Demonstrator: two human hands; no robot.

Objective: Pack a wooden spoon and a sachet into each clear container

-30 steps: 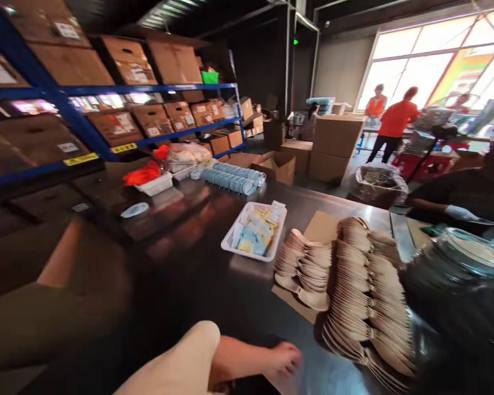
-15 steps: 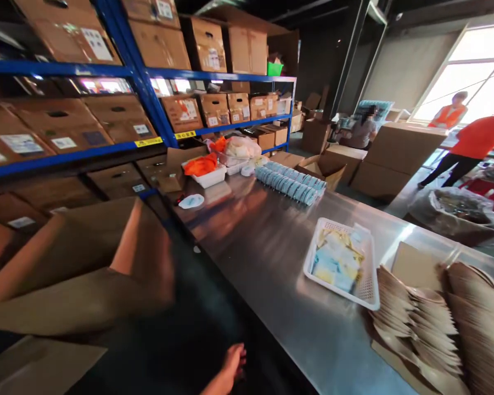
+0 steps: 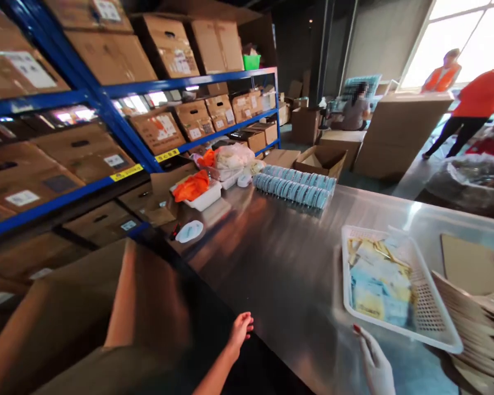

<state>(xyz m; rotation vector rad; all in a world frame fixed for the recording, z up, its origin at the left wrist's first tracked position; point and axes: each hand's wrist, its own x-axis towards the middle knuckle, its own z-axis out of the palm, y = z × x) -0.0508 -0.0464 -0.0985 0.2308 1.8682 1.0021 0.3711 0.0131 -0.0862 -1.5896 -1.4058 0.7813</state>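
My left hand point(image 3: 241, 330) hovers by the near edge of the metal table point(image 3: 267, 285), its fingers loosely bent and apart with nothing in them. To the right, my right hand point(image 3: 374, 359) reaches over the tabletop with fingers stretched out, holding nothing. Just beyond it is a white plastic basket point(image 3: 403, 332), apart from the fingertips. Flat blue and yellow packets point(image 3: 381, 285) lie inside that basket. Beside the basket, stacks of brown cardboard pieces point(image 3: 477, 329) fan out at the right edge.
Rows of light-blue round items point(image 3: 294, 186) stand farther back on the table. A white tray with orange cloth point(image 3: 193, 186) and a white oval piece point(image 3: 189, 231) lie left of them. An open carton point(image 3: 148, 296) stands at left, below blue shelving point(image 3: 127, 159). Two people in orange stand beyond.
My right hand has come into view near the basket. My left hand has moved up toward the table edge. The view has shifted, with the basket appearing closer and farther right.
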